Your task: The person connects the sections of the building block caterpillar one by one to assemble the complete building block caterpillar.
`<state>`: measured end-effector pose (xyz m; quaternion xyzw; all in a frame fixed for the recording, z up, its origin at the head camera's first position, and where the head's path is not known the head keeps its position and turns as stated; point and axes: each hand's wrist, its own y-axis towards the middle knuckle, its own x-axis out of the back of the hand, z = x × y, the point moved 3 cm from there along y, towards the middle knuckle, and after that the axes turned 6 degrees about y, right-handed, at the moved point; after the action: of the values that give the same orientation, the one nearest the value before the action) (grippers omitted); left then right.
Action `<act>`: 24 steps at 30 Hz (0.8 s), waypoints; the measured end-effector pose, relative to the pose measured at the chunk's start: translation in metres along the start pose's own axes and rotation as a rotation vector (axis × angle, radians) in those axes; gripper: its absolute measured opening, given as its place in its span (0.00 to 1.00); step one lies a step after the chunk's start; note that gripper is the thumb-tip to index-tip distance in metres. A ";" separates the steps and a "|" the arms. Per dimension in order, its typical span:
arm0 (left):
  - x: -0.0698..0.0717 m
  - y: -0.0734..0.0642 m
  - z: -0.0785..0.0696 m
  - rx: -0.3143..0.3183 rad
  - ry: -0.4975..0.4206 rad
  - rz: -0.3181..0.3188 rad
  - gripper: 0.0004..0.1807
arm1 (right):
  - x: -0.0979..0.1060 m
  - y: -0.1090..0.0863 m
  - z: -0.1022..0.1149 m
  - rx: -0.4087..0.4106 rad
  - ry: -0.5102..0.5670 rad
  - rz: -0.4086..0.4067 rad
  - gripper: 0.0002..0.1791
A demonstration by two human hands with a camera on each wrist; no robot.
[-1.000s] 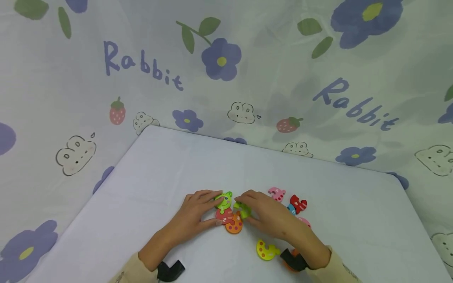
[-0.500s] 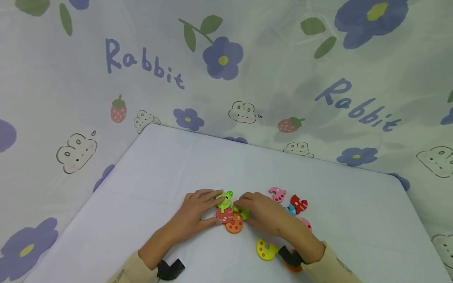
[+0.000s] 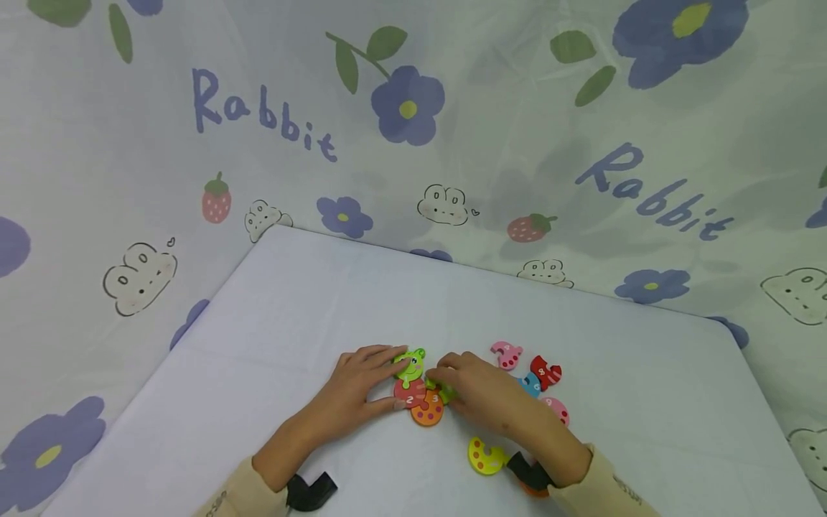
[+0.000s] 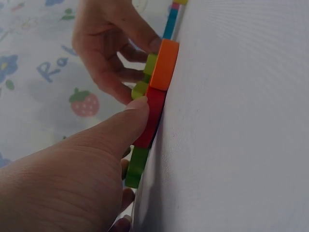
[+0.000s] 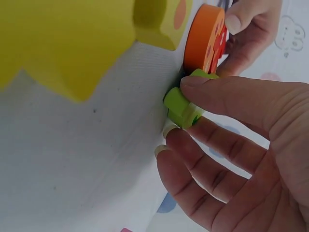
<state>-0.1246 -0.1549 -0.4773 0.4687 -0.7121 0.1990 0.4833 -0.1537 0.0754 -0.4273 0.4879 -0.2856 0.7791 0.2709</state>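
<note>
My left hand steadies a joined row of puzzle pieces, fingers at the green smiling caterpillar head and thumb against the red piece marked 2. An orange spotted piece marked 3 is linked to the red one. Between thumb and fingers, my right hand pinches a light green puzzle piece. In the head view it overlaps the orange piece's upper right edge, partly hidden by the fingers. The right wrist view shows it right beside the orange piece's rim, close over the white table.
Right of my right hand lie a pink piece, a red piece, a blue piece and another pink piece. Nearer me is a yellow piece, with an orange piece partly hidden under the right wrist's black mount.
My right hand has moved slightly left, bringing the light green piece against the orange one. The left hand and the joined pieces stay in place.
</note>
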 end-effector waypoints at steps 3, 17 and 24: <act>0.001 0.000 -0.001 -0.008 -0.007 -0.014 0.38 | -0.001 0.000 -0.001 0.003 0.005 0.000 0.26; -0.001 0.001 -0.001 0.003 -0.001 0.004 0.39 | -0.002 -0.004 -0.012 -0.038 0.063 -0.036 0.29; -0.001 0.001 0.000 0.018 0.013 -0.001 0.39 | -0.002 -0.009 -0.020 -0.103 0.017 -0.029 0.29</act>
<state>-0.1255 -0.1540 -0.4776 0.4720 -0.7070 0.2084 0.4837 -0.1582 0.0956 -0.4350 0.4705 -0.3159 0.7635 0.3095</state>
